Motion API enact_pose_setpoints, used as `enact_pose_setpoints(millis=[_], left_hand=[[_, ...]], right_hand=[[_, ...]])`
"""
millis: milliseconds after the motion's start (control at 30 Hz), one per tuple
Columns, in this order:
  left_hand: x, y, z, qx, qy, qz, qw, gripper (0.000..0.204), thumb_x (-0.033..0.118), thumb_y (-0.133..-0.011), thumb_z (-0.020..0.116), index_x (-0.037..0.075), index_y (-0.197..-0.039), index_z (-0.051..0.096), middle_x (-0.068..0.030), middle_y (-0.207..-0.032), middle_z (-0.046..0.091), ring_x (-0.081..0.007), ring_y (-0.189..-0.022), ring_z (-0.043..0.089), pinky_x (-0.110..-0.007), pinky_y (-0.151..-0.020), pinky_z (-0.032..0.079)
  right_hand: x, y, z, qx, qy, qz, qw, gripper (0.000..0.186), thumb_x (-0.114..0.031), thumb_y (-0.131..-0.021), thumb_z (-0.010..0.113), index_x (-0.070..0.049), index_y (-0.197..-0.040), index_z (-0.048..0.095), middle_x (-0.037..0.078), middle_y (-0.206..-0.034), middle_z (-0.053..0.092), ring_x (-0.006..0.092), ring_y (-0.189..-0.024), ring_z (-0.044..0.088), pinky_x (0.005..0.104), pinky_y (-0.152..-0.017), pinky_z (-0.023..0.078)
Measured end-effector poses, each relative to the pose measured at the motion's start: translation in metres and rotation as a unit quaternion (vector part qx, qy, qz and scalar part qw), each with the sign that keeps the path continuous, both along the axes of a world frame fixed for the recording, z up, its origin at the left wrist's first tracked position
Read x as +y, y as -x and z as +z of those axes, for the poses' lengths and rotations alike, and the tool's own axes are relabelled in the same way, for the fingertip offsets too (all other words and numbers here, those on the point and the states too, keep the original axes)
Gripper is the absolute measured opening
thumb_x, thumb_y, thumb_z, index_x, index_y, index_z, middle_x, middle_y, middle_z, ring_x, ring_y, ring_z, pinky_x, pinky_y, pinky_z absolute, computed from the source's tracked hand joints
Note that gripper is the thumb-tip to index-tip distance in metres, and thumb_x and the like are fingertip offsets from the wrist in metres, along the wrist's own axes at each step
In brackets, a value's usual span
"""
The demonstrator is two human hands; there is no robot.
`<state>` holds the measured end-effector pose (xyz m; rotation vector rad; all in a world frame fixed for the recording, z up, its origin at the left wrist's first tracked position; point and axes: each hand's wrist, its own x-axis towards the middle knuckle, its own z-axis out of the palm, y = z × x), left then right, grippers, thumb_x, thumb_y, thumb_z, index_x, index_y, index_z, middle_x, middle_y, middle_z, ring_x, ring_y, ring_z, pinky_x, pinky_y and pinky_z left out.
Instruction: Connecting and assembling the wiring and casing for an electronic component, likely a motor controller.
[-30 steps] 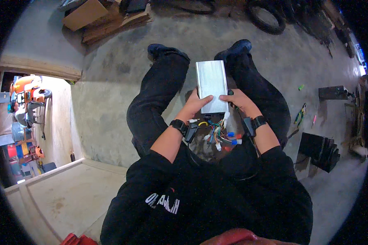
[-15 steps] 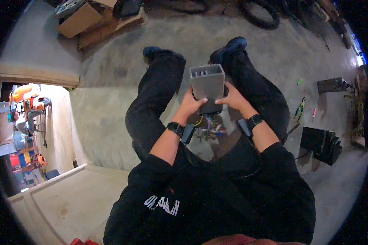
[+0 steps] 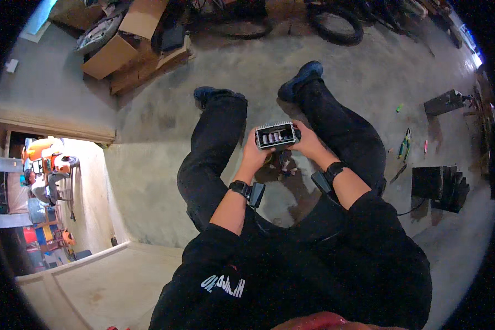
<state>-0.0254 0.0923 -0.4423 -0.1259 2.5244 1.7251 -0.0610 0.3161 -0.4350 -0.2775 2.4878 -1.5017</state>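
A grey finned metal housing (image 3: 275, 126), like an electronics case, is held between my two hands over the floor between my legs. Its open end is turned up towards me, and several small upright parts show inside. My left hand (image 3: 252, 151) grips the left side. On the opposite side, my right hand (image 3: 308, 141) is closed round the case. Coloured wires (image 3: 283, 165) hang below it, partly hidden by the case and my hands.
Right of my leg lie green-handled pliers (image 3: 405, 144), a pink pen-like item (image 3: 425, 147) and black box-shaped parts (image 3: 434, 184). Cardboard boxes (image 3: 113, 55) and a tyre (image 3: 335, 26) are at the far side. Through a doorway at left, a person sits by an orange machine (image 3: 38, 151).
The housing has tipped so its open end faces me, showing the parts inside. Both hands have shifted round its sides and stay closed on it.
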Motion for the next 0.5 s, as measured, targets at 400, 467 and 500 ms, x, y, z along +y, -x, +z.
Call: enact_pose_setpoints(millis=[400, 467, 500], left_hand=[[-0.012, -0.009, 0.037, 0.121, 0.188, -0.051, 0.973, 0.094, 0.022, -0.067, 0.089, 0.006, -0.146, 0.04, -0.0219, -0.134, 0.051, -0.0384, -0.126, 0.048, -0.047, -0.107, 0.039], [-0.001, -0.011, 0.033, 0.157, 0.241, -0.043, 0.957, 0.09, 0.023, -0.066, 0.09, 0.008, -0.143, 0.046, -0.0211, -0.131, 0.052, -0.0397, -0.124, 0.047, -0.048, -0.106, 0.038], [0.006, -0.013, 0.032, 0.158, 0.258, -0.046, 0.952, 0.089, 0.023, -0.066, 0.09, 0.008, -0.142, 0.047, -0.021, -0.131, 0.052, -0.0397, -0.124, 0.047, -0.048, -0.107, 0.038]], right_hand=[[-0.011, -0.004, 0.007, 0.048, -0.042, 0.042, 0.997, 0.081, -0.017, -0.062, 0.086, 0.0, -0.134, 0.051, 0.024, -0.125, 0.06, 0.0421, -0.12, 0.055, 0.0449, -0.102, 0.045], [-0.011, -0.007, -0.006, 0.126, -0.018, -0.005, 0.992, 0.079, -0.015, -0.062, 0.085, 0.0, -0.133, 0.052, 0.025, -0.126, 0.06, 0.0424, -0.12, 0.055, 0.0452, -0.103, 0.044], [-0.008, -0.01, -0.011, 0.163, -0.013, -0.034, 0.986, 0.079, -0.015, -0.062, 0.084, 0.0, -0.133, 0.052, 0.025, -0.126, 0.06, 0.0425, -0.12, 0.055, 0.0454, -0.103, 0.044]])
